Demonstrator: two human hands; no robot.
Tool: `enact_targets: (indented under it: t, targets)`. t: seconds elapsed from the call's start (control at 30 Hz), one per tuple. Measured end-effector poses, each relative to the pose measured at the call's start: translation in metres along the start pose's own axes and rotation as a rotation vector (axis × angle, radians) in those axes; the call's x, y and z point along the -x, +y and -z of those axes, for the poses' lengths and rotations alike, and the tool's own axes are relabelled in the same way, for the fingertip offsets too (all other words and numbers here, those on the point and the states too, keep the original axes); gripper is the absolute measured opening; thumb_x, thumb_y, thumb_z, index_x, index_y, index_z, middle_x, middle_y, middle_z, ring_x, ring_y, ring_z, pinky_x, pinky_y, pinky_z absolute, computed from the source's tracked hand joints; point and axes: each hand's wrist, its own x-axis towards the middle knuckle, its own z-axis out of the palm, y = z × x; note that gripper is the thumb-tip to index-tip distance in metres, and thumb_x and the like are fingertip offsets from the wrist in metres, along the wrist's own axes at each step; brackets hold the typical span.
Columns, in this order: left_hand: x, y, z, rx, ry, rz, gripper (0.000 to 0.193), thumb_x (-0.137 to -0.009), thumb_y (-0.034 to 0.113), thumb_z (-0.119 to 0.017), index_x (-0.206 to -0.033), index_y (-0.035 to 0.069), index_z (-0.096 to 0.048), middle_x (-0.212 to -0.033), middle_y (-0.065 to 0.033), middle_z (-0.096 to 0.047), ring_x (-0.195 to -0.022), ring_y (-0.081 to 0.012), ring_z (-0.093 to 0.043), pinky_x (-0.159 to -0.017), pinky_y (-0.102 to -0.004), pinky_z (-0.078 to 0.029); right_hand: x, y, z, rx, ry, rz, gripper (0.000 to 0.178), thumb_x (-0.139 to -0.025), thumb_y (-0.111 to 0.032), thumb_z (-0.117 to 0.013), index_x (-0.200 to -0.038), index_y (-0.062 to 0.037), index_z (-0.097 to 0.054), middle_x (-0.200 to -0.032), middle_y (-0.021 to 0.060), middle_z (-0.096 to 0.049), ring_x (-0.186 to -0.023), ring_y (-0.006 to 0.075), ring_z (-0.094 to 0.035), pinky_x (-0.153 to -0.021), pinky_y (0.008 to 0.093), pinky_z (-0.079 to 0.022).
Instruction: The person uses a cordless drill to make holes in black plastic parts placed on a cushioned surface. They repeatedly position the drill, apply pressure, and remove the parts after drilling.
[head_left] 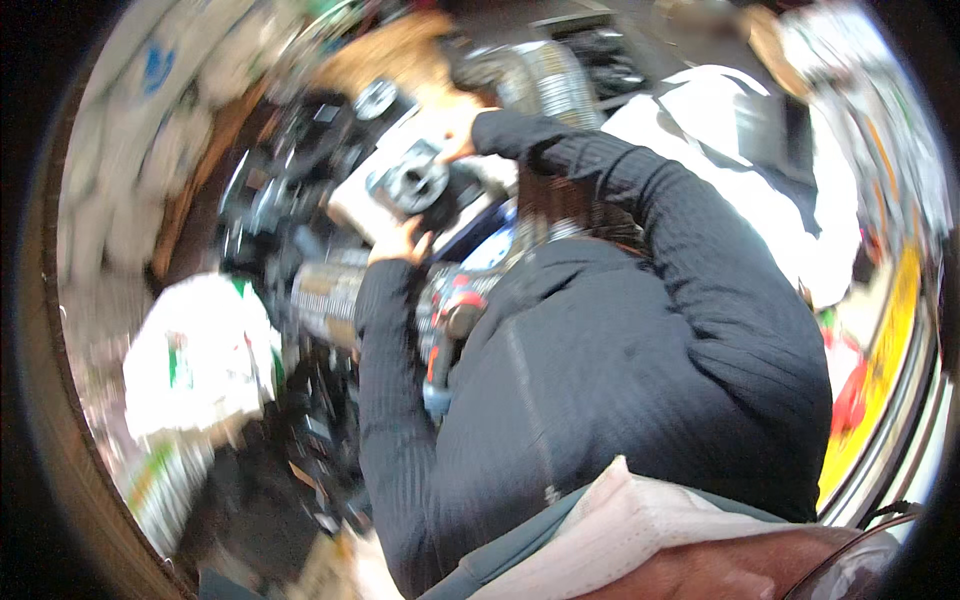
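Left hand fingers (408,240): curled around the near lower edge of a white housing, gripping it.
Right hand fingers (458,148): pinched on the far upper edge of the same housing; grip partly blurred.
Held item: white housing (385,190), a boxy casing with a round dark metal hub (418,182) set in its face, lifted between both hands over a heap of parts.
Handling, judged: rigid shell, smooth and probably slippery; the metal hub suggests some weight, so opposite edges are the sound places to hold, not the hub.
Sleeves: dark ribbed knit (700,300), soft.
Below the housing: red and black power tool (455,310), hard plastic, lying against the person's body.
Left of it: pile of dark metal parts (280,200), glossy, jumbled.
Further left: crumpled white plastic bag (200,360), thin, with green print.
Far side: corrugated silver duct (545,80), ridged, flexible-looking.
Support: none discernible under the heap.
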Motion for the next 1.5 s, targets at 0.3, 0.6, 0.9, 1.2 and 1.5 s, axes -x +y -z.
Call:
enact_targets:
  t: [0.3,0.6,0.9,1.2,1.5]
  targets:
    - [-0.009,0.006,-0.002,0.194,-0.078,0.064,0.048,-0.077,0.036,-0.067,-0.116,0.009,-0.058,-0.09,-0.0161,-0.066,-0.075,-0.0246,-0.065,-0.07,-0.0355,-0.051,0.205,-0.014,0.377,0.582,-0.141,-0.589,0.037,-0.079,-0.04,-0.059,-0.089,-0.0053,-0.064,-0.083,0.0116,-0.065,-0.079,0.0266,-0.063,-0.065,0.0377,-0.05]
    - [-0.003,-0.003,0.003,0.083,0.004,-0.001,0.045,-0.076,0.039,-0.066,-0.113,0.013,-0.061,-0.08,-0.0141,-0.065,-0.074,-0.0273,-0.064,-0.07,-0.0383,-0.05,0.434,0.091,0.279,0.169,-0.001,-1.38,0.031,-0.08,-0.035,-0.06,-0.084,-0.0044,-0.059,-0.074,0.0106,-0.059,-0.07,0.024,-0.06,-0.056,0.0372,-0.048]
    - [0.003,0.008,0.015,-0.024,-0.03,0.11,0.047,-0.077,0.042,-0.063,-0.114,0.014,-0.059,-0.083,-0.0144,-0.066,-0.078,-0.0295,-0.064,-0.072,-0.0398,-0.05,0.457,0.126,0.255,-0.014,0.083,-1.378,0.027,-0.08,-0.029,-0.06,-0.078,-0.0036,-0.054,-0.065,0.0095,-0.054,-0.061,0.0214,-0.057,-0.047,0.0367,-0.046]
    - [0.001,0.027,0.021,0.071,-0.094,0.18,0.048,-0.076,0.042,-0.065,-0.116,0.016,-0.059,-0.089,-0.0167,-0.066,-0.081,-0.0271,-0.065,-0.076,-0.037,-0.05,0.489,0.141,0.284,-0.122,0.185,-1.371,0.025,-0.08,-0.024,-0.06,-0.073,-0.0028,-0.048,-0.057,0.0085,-0.048,-0.053,0.0188,-0.054,-0.039,0.0362,-0.043]
    - [0.102,0.215,0.245,0.768,0.538,-0.877,0.035,-0.084,0.009,-0.058,-0.114,-0.007,-0.054,-0.083,-0.0136,-0.062,-0.069,-0.0175,-0.059,-0.067,-0.0278,-0.047,0.499,0.135,0.303,0.176,-0.175,-1.082,0.031,-0.08,-0.033,-0.054,-0.085,-0.0029,-0.059,-0.068,0.0151,-0.057,-0.064,0.0284,-0.061,-0.053,0.0372,-0.047]
